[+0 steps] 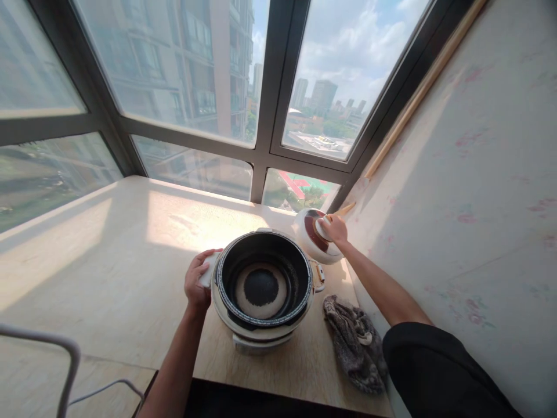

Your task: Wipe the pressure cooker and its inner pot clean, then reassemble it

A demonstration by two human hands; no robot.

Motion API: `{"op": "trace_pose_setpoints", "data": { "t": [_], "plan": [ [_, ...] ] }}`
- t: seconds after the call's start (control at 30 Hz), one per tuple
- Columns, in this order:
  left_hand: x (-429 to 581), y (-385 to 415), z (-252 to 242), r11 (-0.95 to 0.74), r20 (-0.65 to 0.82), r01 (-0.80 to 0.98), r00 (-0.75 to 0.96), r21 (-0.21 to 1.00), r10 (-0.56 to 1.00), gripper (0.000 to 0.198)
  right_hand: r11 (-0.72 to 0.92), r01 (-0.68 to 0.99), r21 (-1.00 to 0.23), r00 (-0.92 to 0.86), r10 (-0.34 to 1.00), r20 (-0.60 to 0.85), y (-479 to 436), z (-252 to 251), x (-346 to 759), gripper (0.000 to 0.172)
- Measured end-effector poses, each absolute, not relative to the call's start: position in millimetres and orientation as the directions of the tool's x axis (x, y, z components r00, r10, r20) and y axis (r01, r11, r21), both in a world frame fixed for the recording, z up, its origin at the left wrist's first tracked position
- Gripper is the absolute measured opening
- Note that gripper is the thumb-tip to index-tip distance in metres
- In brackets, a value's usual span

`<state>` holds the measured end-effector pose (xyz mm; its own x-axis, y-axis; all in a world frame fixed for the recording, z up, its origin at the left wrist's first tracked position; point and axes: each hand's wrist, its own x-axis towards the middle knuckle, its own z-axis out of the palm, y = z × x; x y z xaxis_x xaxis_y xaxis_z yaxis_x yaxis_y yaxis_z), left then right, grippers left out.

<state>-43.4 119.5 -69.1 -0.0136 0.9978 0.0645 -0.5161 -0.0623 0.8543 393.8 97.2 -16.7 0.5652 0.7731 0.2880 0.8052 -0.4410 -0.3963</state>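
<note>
An electric cooker (256,337) stands upright on the wooden surface, uncovered. Its dark inner pot (261,287) has a pale ring around a black patch on the bottom. My left hand (199,277) is closed around a white part at the cooker's left side, apparently its handle. To the right, my right hand (334,228) grips the knob of the white lid (317,235), which has a dark red centre. The lid is tilted beside the cooker's back right rim; whether it rests on anything is unclear. A grey-brown cloth (354,342) lies crumpled below my right forearm.
Windows with dark frames (265,110) rise behind the wooden surface (174,313). A flower-patterned wall (456,220) stands close on the right. At the lower left are a grey curved tube (72,354) and a thin cable (117,383). The surface's front edge runs below the cooker.
</note>
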Motion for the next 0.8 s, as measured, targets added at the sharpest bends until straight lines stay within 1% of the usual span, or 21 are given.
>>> {"op": "trace_pose_setpoints", "data": {
  "t": [0.07, 0.17, 0.23, 0.33, 0.43, 0.6, 0.67, 0.8],
  "plan": [
    [-43, 119, -70, -0.062, 0.067, -0.518, -0.009, 0.853, 0.998, 0.031, -0.396, 0.805, -0.443, 0.562, 0.748, 0.353, 92, 9, 393, 0.037],
    [-43, 120, -72, -0.072, 0.08, -0.51, -0.007, 0.857, 0.997, 0.031, -0.249, 0.815, -0.523, 0.523, 0.703, 0.481, 78, 54, 384, 0.037],
    [-43, 122, -74, -0.069, 0.082, -0.514, 0.002, 0.855, 0.997, 0.032, -0.173, 0.824, -0.54, 0.496, 0.682, 0.538, 68, 84, 372, 0.037],
    [-42, 123, -76, -0.049, 0.069, -0.537, 0.017, 0.842, 0.997, 0.034, -0.094, 0.834, -0.544, 0.452, 0.682, 0.575, 54, 119, 349, 0.041],
    [-42, 123, -76, -0.058, 0.073, -0.55, 0.006, 0.833, 0.997, 0.033, -0.038, 0.84, -0.541, 0.392, 0.731, 0.558, 43, 141, 320, 0.049],
    [-42, 124, -77, -0.065, 0.089, -0.549, 0.017, 0.833, 0.996, 0.036, 0.041, 0.873, -0.486, 0.27, 0.789, 0.551, 31, 155, 272, 0.05],
    [-42, 124, -78, -0.056, 0.09, -0.547, 0.035, 0.835, 0.995, 0.036, 0.037, 0.881, -0.472, 0.252, 0.807, 0.534, 29, 156, 255, 0.049],
    [-41, 125, -80, -0.041, 0.08, -0.571, 0.044, 0.82, 0.996, 0.036, -0.03, 0.891, -0.453, 0.254, 0.861, 0.442, 30, 152, 229, 0.045]
  ]
}}
